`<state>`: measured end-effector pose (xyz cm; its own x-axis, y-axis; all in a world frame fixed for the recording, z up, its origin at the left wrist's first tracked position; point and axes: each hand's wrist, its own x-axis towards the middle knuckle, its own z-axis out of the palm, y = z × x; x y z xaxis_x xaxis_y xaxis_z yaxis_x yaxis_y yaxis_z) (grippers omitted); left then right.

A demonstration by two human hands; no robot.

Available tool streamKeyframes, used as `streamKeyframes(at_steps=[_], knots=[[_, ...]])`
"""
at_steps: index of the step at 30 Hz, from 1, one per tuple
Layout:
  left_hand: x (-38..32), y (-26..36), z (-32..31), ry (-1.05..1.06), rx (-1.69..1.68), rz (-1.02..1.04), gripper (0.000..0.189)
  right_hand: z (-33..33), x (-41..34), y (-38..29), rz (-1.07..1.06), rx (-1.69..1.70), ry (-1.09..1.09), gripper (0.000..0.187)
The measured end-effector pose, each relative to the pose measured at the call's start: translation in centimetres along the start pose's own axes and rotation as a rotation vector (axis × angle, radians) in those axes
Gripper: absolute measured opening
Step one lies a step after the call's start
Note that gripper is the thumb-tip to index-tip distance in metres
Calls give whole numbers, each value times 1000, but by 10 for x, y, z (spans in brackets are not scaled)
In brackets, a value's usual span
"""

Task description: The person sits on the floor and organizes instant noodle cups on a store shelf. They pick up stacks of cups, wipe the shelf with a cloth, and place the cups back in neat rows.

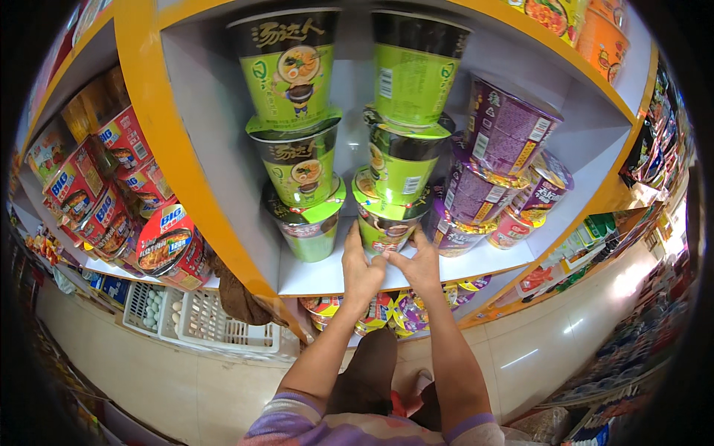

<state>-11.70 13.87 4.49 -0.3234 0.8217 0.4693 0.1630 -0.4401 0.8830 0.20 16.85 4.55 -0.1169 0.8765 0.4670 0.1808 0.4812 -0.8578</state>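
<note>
My left hand (361, 273) and my right hand (419, 265) grip the lower sides of a green instant noodle cup (385, 229) from the front. It is the bottom cup of a stack near the front edge of the white shelf board (312, 282). Resting above it are a middle green cup (403, 167) and a top green cup (415, 72), both with black upper bands. To the left rises another stack, with its top cup (295, 78), middle cup (301, 170) and bottom cup (312, 237). Purple noodle cups (507, 134) are stacked close by on the right.
A yellow-edged divider (162, 139) separates off red noodle cups (173, 240) at left. Below them are a brown cloth (237, 292), a white plastic crate (228, 323) and a basket of eggs (150, 309). More noodle bowls (413, 309) sit beneath the shelf, near my legs.
</note>
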Motion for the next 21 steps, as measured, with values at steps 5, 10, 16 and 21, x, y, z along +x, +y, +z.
streamKeyframes(at_steps=[5,10,16,21], knots=[[-2,-1,2,-19,110,17,67,-4,-2,-11,38,-22,11,53],[-3,-2,-1,-22,164,42,68,0,-1,-21,35,31,-6,52],[-5,2,-4,-48,192,26,66,-1,0,-18,7,14,16,52],[-6,7,-12,-68,209,26,61,0,-1,-13,-19,47,20,51]])
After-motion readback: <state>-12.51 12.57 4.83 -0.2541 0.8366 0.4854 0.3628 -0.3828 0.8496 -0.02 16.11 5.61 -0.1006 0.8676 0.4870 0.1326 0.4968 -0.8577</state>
